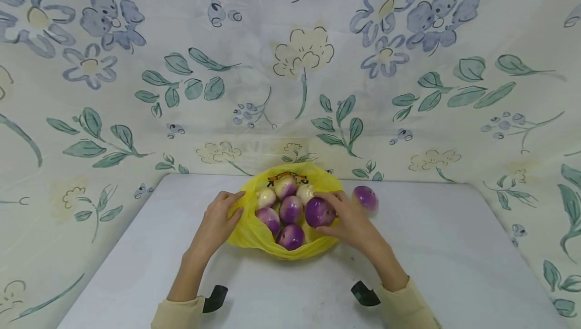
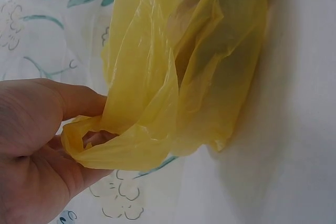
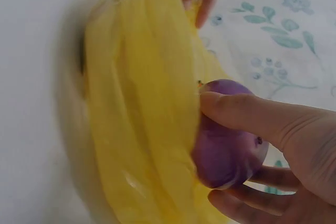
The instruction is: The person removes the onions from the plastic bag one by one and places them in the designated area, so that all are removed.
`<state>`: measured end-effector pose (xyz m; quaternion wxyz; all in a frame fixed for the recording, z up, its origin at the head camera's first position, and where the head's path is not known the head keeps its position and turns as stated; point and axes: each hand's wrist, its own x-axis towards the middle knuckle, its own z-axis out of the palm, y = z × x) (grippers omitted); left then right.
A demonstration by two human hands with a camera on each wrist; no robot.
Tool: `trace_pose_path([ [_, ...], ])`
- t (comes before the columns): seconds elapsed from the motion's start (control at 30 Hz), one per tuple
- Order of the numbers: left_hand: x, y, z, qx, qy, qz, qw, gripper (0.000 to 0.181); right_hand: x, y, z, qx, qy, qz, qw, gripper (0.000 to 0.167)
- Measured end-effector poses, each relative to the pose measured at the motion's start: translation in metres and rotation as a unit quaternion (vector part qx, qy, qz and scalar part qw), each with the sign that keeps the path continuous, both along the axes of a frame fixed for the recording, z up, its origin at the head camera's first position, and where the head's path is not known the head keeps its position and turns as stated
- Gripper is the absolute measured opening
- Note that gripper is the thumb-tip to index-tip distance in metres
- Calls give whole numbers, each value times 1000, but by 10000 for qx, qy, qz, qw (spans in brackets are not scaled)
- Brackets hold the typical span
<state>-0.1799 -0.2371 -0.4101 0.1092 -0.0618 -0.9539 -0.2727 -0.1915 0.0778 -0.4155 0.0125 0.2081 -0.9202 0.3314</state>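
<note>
A yellow plastic bag point(image 1: 254, 233) sits open at the middle of the table, with several purple-and-white turnips point(image 1: 290, 210) inside. My left hand point(image 1: 220, 220) grips the bag's left edge; in the left wrist view, thumb and fingers point(image 2: 84, 100) are around a fold of yellow plastic. Over the right side of the bag's mouth, my right hand point(image 1: 349, 220) holds a purple turnip point(image 1: 320, 212) between thumb and fingers, as the right wrist view also shows. One more turnip point(image 1: 365, 198) lies on the table, just right of the bag and beyond the right hand.
The white table point(image 1: 445, 248) reaches back to a hanging floral cloth point(image 1: 254, 97), which also covers both sides. Black pieces point(image 1: 365, 293) stick out by both sleeves.
</note>
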Motion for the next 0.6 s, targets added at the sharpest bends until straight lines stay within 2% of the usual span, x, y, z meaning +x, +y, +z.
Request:
trace_pose_path([
  [0.27,1,1,1,21,12,22,10000,39,-1,13,7,-34,229,60,9997,74],
  [0.6,0,2,1,86,-20,27,10000,39,-4,31,8,-20,476,77,9988,74],
])
